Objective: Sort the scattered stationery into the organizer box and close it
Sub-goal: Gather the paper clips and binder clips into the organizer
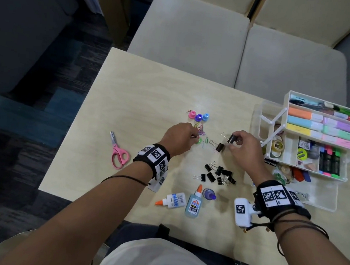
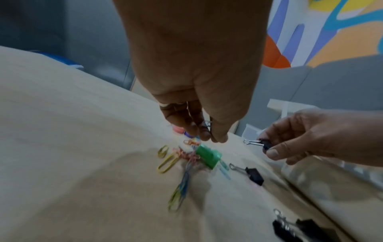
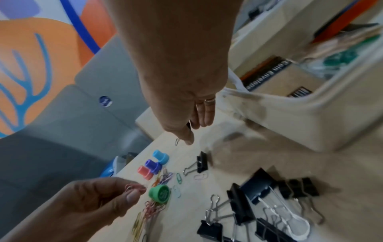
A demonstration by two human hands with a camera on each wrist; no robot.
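My left hand [image 1: 192,135] pinches a pink paper clip [image 3: 135,189] just above a heap of coloured paper clips [image 1: 200,131] and a green stamp [image 2: 208,155]. My right hand [image 1: 231,143] pinches a small black binder clip [image 2: 263,144] lifted off the table. Right below it lies another binder clip [image 1: 219,147]. A pile of black binder clips [image 1: 218,174] sits nearer to me. The open organizer box [image 1: 285,101] stands at the right, its raised tray full of highlighters, markers and tape rolls.
Pink, purple and blue stamps [image 1: 198,116] stand beyond the paper clips. Pink scissors [image 1: 118,151] lie at the left. Two glue bottles [image 1: 193,204] and a purple-capped one [image 1: 209,194] lie near the table's front edge. Grey seats stand behind the table.
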